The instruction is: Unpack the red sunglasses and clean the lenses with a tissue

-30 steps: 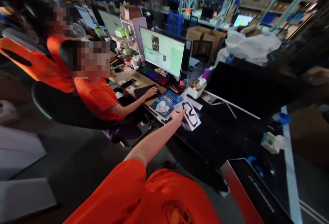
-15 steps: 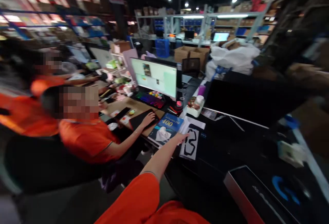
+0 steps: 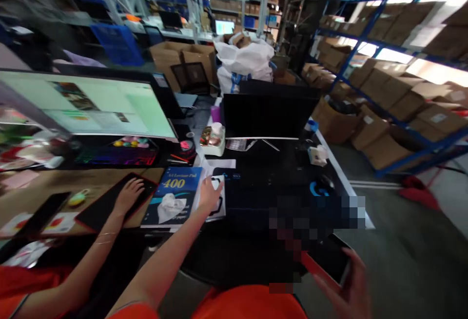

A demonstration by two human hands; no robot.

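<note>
My left hand reaches out over the desk, fingers stretched across a white card or flat pack with a black looped outline on it. The fingers touch its upper part and cover some of it. Just left of that lies a blue lecture pad marked 400, with a crumpled white tissue on top. At the lower right, my right hand is closed around the edge of a long box with a red side and a dark inside. Blurred patches hide the box's far end.
A co-worker's hand rests on a black mouse pad at the left. A lit monitor and a dark monitor stand along the desk. A white container sits between them. Shelves with cartons rise at the right.
The view has swung right and closer to the desk. My left hand covers more of the white card. My right hand has come into view, gripping the long box.
</note>
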